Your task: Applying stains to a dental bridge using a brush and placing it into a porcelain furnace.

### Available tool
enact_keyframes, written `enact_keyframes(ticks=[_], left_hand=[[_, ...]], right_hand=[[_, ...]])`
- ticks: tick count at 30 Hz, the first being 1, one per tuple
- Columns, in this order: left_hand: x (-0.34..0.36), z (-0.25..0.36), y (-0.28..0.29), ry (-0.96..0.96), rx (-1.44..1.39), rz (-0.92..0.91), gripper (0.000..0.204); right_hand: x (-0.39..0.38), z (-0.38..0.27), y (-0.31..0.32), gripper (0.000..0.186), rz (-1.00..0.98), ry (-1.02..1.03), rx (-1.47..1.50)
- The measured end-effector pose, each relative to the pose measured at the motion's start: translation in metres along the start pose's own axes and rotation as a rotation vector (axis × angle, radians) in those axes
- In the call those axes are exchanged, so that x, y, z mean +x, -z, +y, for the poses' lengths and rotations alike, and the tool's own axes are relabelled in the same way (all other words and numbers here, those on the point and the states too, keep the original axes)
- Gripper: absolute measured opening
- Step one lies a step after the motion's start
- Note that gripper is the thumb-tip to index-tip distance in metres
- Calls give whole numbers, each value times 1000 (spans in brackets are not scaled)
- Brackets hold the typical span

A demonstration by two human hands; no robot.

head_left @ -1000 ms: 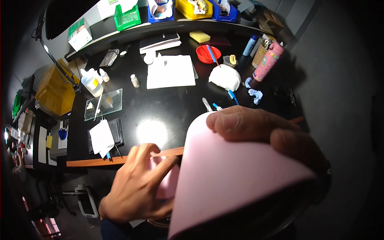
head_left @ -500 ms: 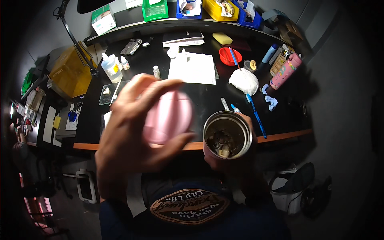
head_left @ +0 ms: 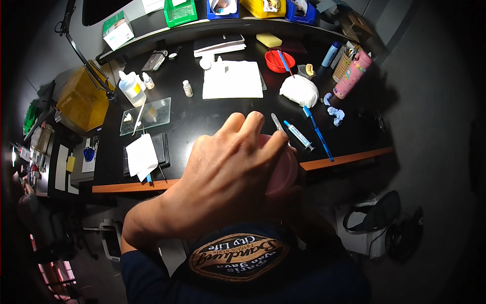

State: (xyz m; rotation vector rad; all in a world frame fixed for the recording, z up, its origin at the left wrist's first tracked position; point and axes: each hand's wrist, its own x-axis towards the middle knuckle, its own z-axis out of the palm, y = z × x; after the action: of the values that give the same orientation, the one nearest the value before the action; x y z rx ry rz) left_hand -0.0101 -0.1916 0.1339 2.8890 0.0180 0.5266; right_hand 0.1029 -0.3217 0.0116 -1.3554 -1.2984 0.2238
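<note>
My left hand (head_left: 217, 172) is curled over a pink round lid (head_left: 281, 169) on the pink flask, whose body is mostly hidden. My right hand (head_left: 296, 195), shadowed and largely covered, is around the flask underneath. Just beyond them on the black desk (head_left: 187, 121) are a thin metal tool (head_left: 277, 123), a syringe (head_left: 299, 136), a long blue brush (head_left: 320, 139), a white bundle (head_left: 298, 91) and light-blue molded pieces (head_left: 335, 115).
A glass slab (head_left: 157, 114), bottles (head_left: 132, 91), papers (head_left: 233, 78), a red bowl (head_left: 276, 62) and a patterned pink bottle (head_left: 353, 73) surround the workspace. A lamp arm (head_left: 83, 55) stands left. Another person's arm (head_left: 28, 195) shows at far left, a bin (head_left: 364, 243) at lower right.
My left hand has brought the lid rightward onto the flask, whose open mouth showed half a second ago and is now covered. The flask and my right hand are lower than a second ago.
</note>
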Motion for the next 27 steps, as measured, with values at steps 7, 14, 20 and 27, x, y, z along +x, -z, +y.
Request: enact_keyframes(ticks=[7, 14, 20, 27], left_hand=[[-14, -32, -14, -338, -157, -30, 69], [-31, 11, -36, 88, 134, -95, 67], [-28, -11, -35, -275, -29, -124, 57], [-30, 7, -17, 4, -132, -114, 68]], right_hand=[[-12, 0, -12, 94, 58, 90, -100], [-30, 2, -25, 67, -28, -337, 265], [-22, 2, -15, 70, -27, -69, -4], [-26, 13, -7, 91, 10, -11, 66]])
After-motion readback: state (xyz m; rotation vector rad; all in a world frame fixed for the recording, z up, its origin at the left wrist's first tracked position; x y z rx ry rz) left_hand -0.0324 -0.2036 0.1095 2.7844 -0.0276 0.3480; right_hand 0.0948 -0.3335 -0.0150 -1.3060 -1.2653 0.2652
